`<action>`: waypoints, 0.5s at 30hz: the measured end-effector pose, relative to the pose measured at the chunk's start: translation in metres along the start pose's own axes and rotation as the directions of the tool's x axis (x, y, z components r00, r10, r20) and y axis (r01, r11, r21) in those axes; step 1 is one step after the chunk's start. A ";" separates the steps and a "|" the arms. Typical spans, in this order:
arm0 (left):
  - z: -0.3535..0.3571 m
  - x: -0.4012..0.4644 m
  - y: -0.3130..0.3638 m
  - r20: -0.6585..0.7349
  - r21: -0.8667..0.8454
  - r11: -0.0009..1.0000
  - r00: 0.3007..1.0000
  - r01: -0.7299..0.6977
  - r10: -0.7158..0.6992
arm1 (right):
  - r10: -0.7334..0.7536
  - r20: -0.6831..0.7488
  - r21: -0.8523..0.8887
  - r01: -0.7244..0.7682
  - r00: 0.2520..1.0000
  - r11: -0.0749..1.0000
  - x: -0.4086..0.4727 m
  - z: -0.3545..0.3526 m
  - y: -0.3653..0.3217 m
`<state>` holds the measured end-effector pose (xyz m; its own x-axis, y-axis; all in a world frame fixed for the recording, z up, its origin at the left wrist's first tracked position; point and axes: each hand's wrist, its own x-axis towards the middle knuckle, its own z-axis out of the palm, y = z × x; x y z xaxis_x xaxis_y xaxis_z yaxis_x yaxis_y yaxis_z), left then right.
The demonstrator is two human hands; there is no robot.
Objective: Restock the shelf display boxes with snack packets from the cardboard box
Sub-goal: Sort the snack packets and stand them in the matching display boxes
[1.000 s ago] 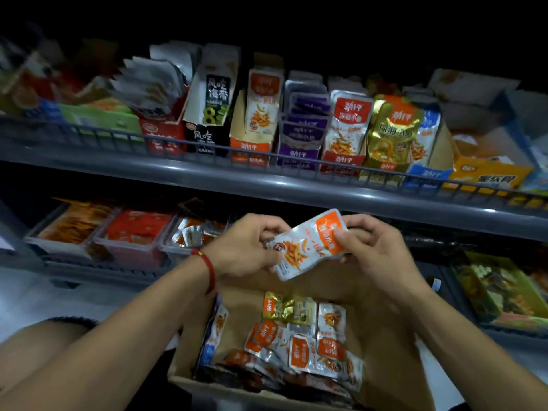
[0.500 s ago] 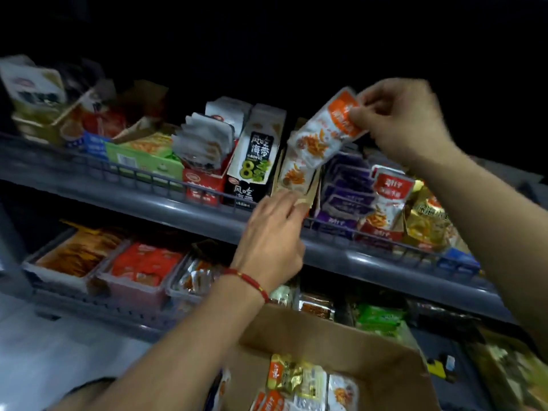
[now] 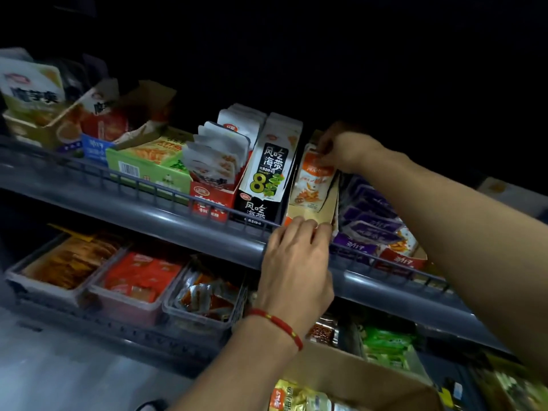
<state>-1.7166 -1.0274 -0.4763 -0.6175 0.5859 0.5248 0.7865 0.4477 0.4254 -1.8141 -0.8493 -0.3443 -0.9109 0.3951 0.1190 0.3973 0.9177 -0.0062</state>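
Observation:
An orange-and-white snack packet stands in the orange display box on the upper shelf. My right hand pinches the packet's top edge from behind. My left hand, with a red cord at the wrist, holds the front lip of that display box, its fingers curled over the edge. The brown cardboard box sits at the bottom right, with a gold packet showing inside it.
Beside the orange box stand a black seaweed box, a red box of white packets and a purple box. A grey wire rail fronts the upper shelf. Clear tubs line the lower shelf.
My right hand has carried the packet from mid-air down into the orange display box. My left hand stays at the box front. The view has moved closer to the shelf.

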 end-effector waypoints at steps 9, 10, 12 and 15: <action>0.000 0.000 -0.002 -0.003 0.007 1.000 1.000 0.007 -0.007 | -0.025 -0.170 -0.196 -0.009 0.985 0.980 0.003 0.008 0.001; 0.000 -0.001 -0.002 -0.004 0.008 1.000 1.000 0.006 -0.006 | -0.037 -0.184 -0.200 -0.001 0.982 0.980 0.002 0.008 0.002; 0.001 -0.002 -0.002 -0.005 0.006 1.000 1.000 -0.002 0.002 | -0.054 -0.205 -0.194 0.014 0.977 0.981 -0.001 0.008 0.003; 0.002 -0.004 -0.003 -0.012 -0.002 1.000 1.000 -0.021 0.021 | -0.075 -0.219 -0.124 0.048 0.973 0.991 -0.016 0.002 0.002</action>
<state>-1.7169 -1.0302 -0.4810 -0.6006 0.5875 0.5424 0.7995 0.4340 0.4153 -1.7985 -0.8537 -0.3481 -0.8913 0.3069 0.3336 0.3639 0.9233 0.1228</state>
